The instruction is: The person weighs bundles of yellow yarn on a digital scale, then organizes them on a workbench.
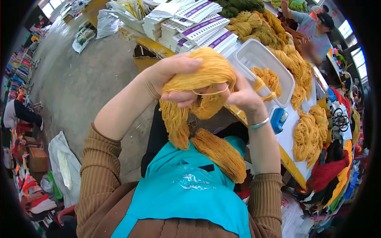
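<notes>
The yellow yarn skein (212, 65) is held up over the turquoise apron (158, 194) – left hand (172, 75) half-closed around it, right hand (247, 95) gripping its other side (some fingertips are hidden). Just beside is the yellow-edged table (291, 164) with a plastic tub (286, 77) and printed cards (198, 25); farther, concrete floor (91, 75) and a co-worker (313, 33).

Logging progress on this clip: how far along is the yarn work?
Nothing is clearly finished; the loose golden yarn bundle in the white plastic tub may be done or waiting. In hand: a golden-yellow yarn skein between left hand and right hand, a strand hanging loose. Possibly left: the long golden skein on the lap and the golden skeins on the white-topped table.
</notes>
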The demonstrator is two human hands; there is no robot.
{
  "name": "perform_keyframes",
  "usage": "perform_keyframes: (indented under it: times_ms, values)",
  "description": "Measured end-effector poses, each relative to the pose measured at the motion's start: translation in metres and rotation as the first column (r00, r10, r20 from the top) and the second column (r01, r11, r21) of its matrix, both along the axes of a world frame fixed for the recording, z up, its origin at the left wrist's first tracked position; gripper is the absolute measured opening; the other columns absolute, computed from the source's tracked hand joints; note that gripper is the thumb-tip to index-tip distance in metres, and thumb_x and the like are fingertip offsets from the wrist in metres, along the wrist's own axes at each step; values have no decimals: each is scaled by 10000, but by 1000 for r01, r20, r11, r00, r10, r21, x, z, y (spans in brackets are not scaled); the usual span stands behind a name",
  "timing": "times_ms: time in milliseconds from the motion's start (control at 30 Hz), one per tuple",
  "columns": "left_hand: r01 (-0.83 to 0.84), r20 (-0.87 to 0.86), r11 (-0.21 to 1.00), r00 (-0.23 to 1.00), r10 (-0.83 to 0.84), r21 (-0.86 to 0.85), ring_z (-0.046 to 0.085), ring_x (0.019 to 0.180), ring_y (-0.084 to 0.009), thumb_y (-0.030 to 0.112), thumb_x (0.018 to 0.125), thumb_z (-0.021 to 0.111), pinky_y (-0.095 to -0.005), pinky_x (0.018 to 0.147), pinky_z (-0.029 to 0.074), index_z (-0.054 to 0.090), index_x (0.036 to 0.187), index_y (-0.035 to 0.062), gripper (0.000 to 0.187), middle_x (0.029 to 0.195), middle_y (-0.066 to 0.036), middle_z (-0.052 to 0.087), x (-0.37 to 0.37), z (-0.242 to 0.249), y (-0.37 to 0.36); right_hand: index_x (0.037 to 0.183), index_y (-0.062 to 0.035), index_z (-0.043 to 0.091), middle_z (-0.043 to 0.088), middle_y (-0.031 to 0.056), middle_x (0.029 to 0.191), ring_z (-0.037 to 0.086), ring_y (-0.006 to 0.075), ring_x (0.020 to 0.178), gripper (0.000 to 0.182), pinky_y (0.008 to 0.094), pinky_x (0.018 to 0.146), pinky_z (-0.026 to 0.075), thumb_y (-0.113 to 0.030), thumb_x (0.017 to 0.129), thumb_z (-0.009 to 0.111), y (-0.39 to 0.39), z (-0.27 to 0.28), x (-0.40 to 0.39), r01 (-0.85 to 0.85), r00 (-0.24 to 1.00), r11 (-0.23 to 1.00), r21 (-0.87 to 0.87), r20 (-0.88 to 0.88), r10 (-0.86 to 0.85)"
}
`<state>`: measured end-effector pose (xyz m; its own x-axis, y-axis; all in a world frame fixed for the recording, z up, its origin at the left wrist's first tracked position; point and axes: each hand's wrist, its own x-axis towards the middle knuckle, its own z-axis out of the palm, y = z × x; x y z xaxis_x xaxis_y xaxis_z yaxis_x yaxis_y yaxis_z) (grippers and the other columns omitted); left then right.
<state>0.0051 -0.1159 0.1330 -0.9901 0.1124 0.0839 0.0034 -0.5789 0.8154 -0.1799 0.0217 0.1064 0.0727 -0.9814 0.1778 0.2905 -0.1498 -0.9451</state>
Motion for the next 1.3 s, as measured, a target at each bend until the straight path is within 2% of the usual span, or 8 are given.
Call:
perform_keyframes:
  times_ms: [67, 333, 400, 467, 533, 700, 1000, 1300]
  values:
    - [-14, -34, 1000, 999, 14, -11, 510, 334, -83, 443, 953, 542, -250, 386, 491, 348, 1359, -116, 717, 1167, -321, 599, 1, 15, 3, 1190, -19, 576, 624, 58, 1113, 574, 145, 1038, 585, 316, 924, 460, -185, 689, 831, -2, -25, 10, -126, 986, 991, -41, -113, 121]
    - [-111, -77, 991, 991, 105, -72, 501, 329, -124, 439, 876, 628, -284, 430, 525, 379, 1390, -47, 750, 1097, -283, 649, 35, 4, -11, 1029, -4, 639, 652, 23, 838, 626, 118, 728, 273, 252, 660, 517, 57, 763, 637, -7, -11, -26, 339, 931, 941, 17, -148, -333]
    - [-113, 12, 962, 993, 119, -249, 689, 685, -176, 485, 822, 690, -283, 585, 580, 443, 1381, -19, 792, 1127, -224, 663, 35, -15, -11, 984, -3, 652, 652, 12, 801, 610, 123, 692, 208, 264, 627, 499, 52, 787, 618, -5, 15, -30, 392, 916, 919, -46, -72, -394]
    - [-27, 49, 881, 997, 56, -473, 659, 1021, -203, 542, 839, 658, -337, 861, 553, 450, 1389, -22, 815, 1208, -185, 637, 27, -59, -31, 980, -1, 642, 674, 22, 877, 636, 98, 766, 147, 241, 680, 505, -50, 842, 657, -1, 38, -19, 330, 816, 904, -270, -399, -417]
    - [-348, -95, 818, 934, 344, -459, 472, 1289, -183, 503, 885, 582, -364, 1118, 332, 533, 1328, -33, 697, 1287, -119, 594, 6, -61, -17, 921, 1, 642, 666, 106, 796, 648, 190, 709, 152, 297, 661, 499, -26, 776, 675, 1, 56, -4, 93, 567, 911, -402, -730, -380]
    - [-143, -65, 727, 989, 134, -671, 649, 1078, -248, 690, 790, 662, -373, 962, 507, 507, 1292, -39, 898, 1084, -124, 690, -7, -54, -15, 931, -18, 644, 641, 180, 772, 631, 343, 713, 237, 343, 643, 502, 7, 696, 663, -6, 59, 19, -98, 293, 939, -330, -911, -290]
    - [236, -17, 969, 971, -238, -72, 718, 825, -286, 654, 836, 626, -376, 772, 589, 447, 1360, -79, 918, 1113, -230, 664, -16, -33, 23, 1078, -28, 656, 690, 118, 992, 668, 250, 940, 391, 332, 837, 516, -51, 704, 765, 2, 52, 1, 53, 500, 849, -525, -722, -478]
    - [-364, -337, 817, 915, 223, -447, 545, 1176, -172, 392, 903, 673, -344, 990, 454, 468, 1395, 24, 647, 1287, -81, 572, -34, -4, 42, 1197, 25, 599, 635, 131, 1208, 601, 204, 1141, 345, 374, 992, 474, -61, 866, 645, 39, 17, -48, 410, 879, 886, -218, -166, -447]
